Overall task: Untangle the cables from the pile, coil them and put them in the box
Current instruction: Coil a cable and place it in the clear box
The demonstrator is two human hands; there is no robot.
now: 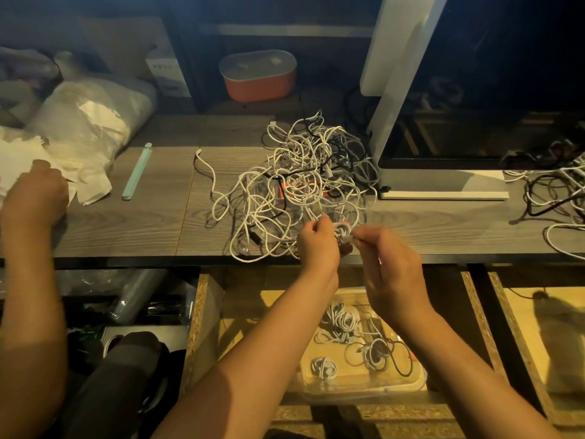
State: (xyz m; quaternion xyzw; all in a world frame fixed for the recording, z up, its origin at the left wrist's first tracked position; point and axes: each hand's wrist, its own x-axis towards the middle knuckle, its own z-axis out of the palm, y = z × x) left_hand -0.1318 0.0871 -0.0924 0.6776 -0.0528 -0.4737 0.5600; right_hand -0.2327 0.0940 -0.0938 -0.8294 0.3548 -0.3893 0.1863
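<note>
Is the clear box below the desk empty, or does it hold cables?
Not empty: the box holds several coiled white cables and a dark one.

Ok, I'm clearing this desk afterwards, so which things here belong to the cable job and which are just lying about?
Part of the job: cable pile; small white coil, gripped by the left hand and right hand; clear box below the desk, holding coiled cables.
Just lying about: orange tub; green strip; plastic bags; monitor stand.

- Looks like a dim home office or workroom: wood-grain desk, monitor on a white stand.
- Cluttered shelving behind holds an orange tub; plastic bags are piled on the desk.
</note>
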